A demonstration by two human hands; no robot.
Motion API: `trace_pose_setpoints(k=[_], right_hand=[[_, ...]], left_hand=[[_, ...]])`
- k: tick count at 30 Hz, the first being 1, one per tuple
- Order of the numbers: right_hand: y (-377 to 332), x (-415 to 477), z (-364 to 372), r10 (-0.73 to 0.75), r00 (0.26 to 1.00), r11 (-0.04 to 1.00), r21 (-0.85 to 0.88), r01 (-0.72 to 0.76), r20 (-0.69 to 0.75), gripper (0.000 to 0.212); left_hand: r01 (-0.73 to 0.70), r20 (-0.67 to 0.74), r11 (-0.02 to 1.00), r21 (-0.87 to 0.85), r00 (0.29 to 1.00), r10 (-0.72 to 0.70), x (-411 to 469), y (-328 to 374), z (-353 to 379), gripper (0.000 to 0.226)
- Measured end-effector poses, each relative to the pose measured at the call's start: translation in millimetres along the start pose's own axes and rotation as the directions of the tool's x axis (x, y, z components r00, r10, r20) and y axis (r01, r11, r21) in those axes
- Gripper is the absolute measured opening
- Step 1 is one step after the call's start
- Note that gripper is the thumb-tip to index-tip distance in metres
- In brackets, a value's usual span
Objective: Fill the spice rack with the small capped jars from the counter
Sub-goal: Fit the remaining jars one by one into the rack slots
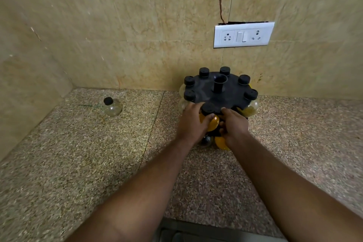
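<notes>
A black round spice rack (233, 89) stands on the granite counter against the back wall, with several black-capped jars seated around its top rim. My left hand (191, 124) grips a yellow-filled jar (213, 123) with a black cap at the rack's near edge. My right hand (234, 125) holds the rack's front just to the right of that jar, fingers curled on the black frame. Lower jars, one orange (220, 142), show beneath my hands. One empty clear jar (113, 106) with a black cap sits alone on the counter to the left.
A white socket and switch plate (243, 35) is on the tiled wall above the rack, a thin wire running up from it. The side wall closes the counter at the left. The counter's front edge (216, 224) lies near my forearms.
</notes>
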State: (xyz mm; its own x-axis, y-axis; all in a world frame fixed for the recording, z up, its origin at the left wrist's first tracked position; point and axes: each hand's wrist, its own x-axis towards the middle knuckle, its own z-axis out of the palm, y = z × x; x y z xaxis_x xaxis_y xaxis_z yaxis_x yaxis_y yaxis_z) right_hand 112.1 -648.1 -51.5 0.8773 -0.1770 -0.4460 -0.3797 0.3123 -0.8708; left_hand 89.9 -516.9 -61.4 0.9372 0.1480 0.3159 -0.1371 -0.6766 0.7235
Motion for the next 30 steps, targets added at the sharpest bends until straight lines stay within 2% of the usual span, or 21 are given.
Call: trace_pose_setpoints(k=[6, 12, 18, 22, 27, 30], right_hand=[[0, 5, -3, 0.009, 0.998, 0.998, -0.065, -0.006, 0.058, 0.010], [-2, -5, 1, -0.040, 0.998, 0.998, -0.051, 0.043, 0.043, 0.013], [17, -18, 13, -0.121, 0.988, 0.960, -0.243, 0.140, 0.091, 0.034], [36, -26, 28, -0.136, 0.985, 0.957, -0.242, 0.159, 0.110, 0.034], [66, -29, 55, -0.158, 0.949, 0.867, -0.421, 0.266, 0.274, 0.038], [78, -22, 82, -0.132, 0.925, 0.789, -0.526, 0.316, 0.357, 0.033]], left_hand=[[0.017, -0.039, 0.993, 0.120, 0.999, -0.012, 4, -3, 10, 0.050], [0.006, -0.083, 0.998, 0.056, 0.997, -0.001, 0, -8, 19, 0.049], [0.055, -0.170, 0.998, 0.005, 0.984, -0.053, 3, -27, 4, 0.051], [0.089, -0.164, 0.996, -0.018, 0.982, -0.091, 13, -43, -6, 0.050], [0.101, -0.173, 0.992, -0.072, 0.978, -0.112, 16, -72, -20, 0.046], [0.145, -0.179, 0.986, -0.087, 0.971, -0.158, 15, -100, -35, 0.043]])
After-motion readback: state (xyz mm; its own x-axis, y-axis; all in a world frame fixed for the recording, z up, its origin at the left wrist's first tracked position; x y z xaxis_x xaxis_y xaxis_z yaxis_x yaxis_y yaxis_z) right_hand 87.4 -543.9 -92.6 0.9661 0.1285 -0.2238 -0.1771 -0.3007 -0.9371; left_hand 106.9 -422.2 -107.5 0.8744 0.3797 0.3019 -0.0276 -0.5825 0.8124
